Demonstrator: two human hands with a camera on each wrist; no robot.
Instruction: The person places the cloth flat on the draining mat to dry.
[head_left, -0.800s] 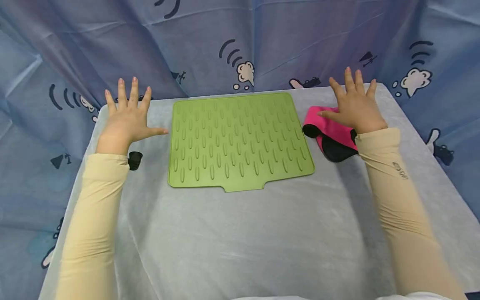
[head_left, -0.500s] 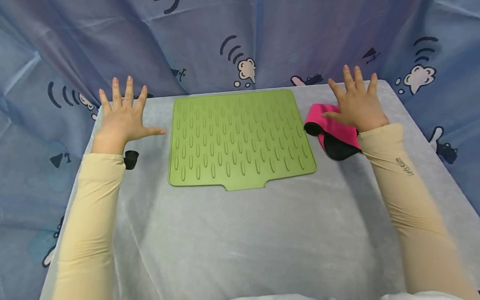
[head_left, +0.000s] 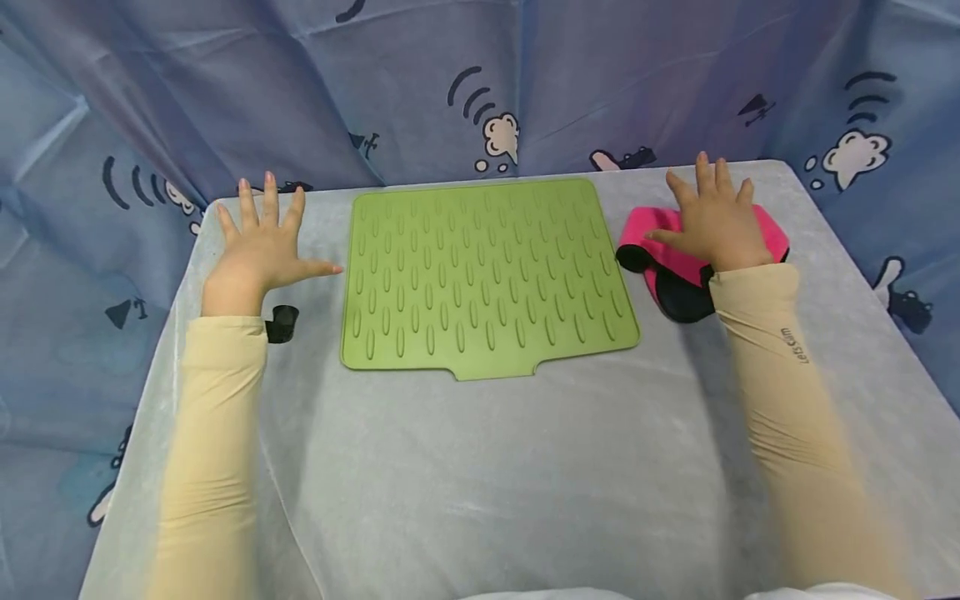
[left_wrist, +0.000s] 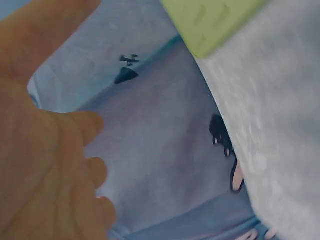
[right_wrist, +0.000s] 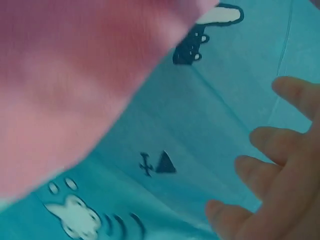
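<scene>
A green mat (head_left: 495, 275) with raised oval ridges and a tab on its near edge lies flat at the back middle of the table. To its left, my left hand (head_left: 258, 254) is held out with fingers and thumb spread, the thumb tip close to the mat's left edge. A pink cloth thing with black trim (head_left: 678, 267) lies right of the mat. Over it, my right hand (head_left: 716, 221) spreads its fingers and covers part of it in the head view. In the right wrist view, pink cloth (right_wrist: 75, 75) fills the upper left. Neither hand holds anything.
A pale grey cloth covers the table (head_left: 480, 483). Behind and along both sides hangs a blue curtain (head_left: 420, 92) with printed cartoon shapes. A small black wrist camera (head_left: 282, 324) sits by the left cuff.
Both hands have moved slightly toward the body, the left also a little to the right. More of the pink thing shows beyond the right hand. The head view has shifted slightly.
</scene>
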